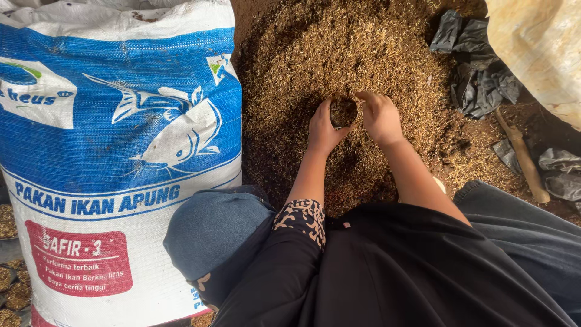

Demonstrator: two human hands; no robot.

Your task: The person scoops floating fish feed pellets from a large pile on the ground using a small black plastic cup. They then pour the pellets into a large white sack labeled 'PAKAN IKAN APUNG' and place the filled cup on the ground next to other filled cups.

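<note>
A wide heap of brown, husk-like dry material (339, 54) covers the ground in front of me. My left hand (325, 130) and my right hand (380, 117) rest on the heap side by side, fingers curled toward each other, cupping a small clump of the material (344, 112) between them. I squat over the heap in a black top and dark trousers, with my knees at both sides.
A large blue and white woven sack (115, 151) with a fish picture stands upright at the left. Crumpled black plastic (478, 72) lies at the right by a wooden handle (523, 157). A pale sack (544, 48) fills the top right corner.
</note>
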